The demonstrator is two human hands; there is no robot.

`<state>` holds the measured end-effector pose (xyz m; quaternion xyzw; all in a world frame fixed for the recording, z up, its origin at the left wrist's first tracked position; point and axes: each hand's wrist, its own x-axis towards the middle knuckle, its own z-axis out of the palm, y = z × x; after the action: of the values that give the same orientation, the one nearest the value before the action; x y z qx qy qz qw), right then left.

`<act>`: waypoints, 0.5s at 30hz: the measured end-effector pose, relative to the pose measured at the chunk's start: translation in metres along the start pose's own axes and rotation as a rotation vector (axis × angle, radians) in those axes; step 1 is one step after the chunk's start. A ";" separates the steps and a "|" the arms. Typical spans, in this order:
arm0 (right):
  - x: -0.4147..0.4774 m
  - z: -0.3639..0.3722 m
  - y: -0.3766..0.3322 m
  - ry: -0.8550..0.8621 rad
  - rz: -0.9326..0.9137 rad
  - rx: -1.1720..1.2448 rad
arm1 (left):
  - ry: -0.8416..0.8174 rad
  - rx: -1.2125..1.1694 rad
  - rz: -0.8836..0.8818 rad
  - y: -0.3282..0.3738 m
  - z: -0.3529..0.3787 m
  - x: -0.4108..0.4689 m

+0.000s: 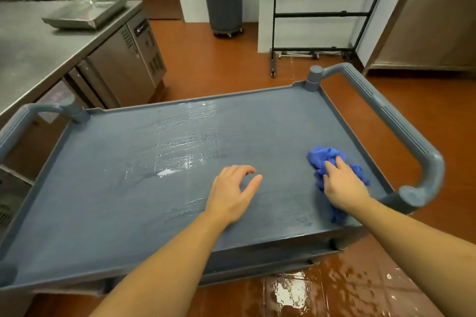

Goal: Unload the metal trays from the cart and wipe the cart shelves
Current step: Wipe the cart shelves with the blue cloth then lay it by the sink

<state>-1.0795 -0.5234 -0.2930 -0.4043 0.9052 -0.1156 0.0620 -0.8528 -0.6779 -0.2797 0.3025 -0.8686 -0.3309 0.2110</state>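
On the steel counter [31, 49] at far left, the metal trays [87, 11] sit stacked, well apart from the cart, and no tray shows on the cart's top shelf [116, 201]. The unloading looks done, at least for this level. Wet streaks shine across the middle of that shelf, while the part nearer the left end looks dull, so I judge the wiping to be under way and not finished. Of the lower shelves only a dark edge shows beneath the near rim, so whether they hold trays or have been wiped cannot be told.

Moving right, the left hand [231, 193] reaches in over the near middle of the shelf, palm down, fingers loosely bent and thumb spread; it holds nothing. Whether it touches the surface is unclear. Further right, the right hand [342, 185] lies flat on the bunched blue cloth [323, 156], fingers extended over it and pressing it to the shelf near the right handle [401, 123], forearm angled in from the near corner.
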 end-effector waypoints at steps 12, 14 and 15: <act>-0.093 0.104 -0.363 -0.383 -0.535 0.314 | 0.339 0.029 -0.169 -0.143 -0.188 -0.094; -0.106 0.116 -0.411 -0.464 -0.639 0.348 | 0.398 0.065 -0.205 -0.163 -0.221 -0.119; -0.112 0.117 -0.433 -0.512 -0.676 0.386 | 0.421 0.075 -0.221 -0.171 -0.235 -0.131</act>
<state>-0.6700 -0.7381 -0.2918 -0.6730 0.6402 -0.1924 0.3164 -0.5589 -0.7982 -0.2587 0.4656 -0.7788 -0.2490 0.3387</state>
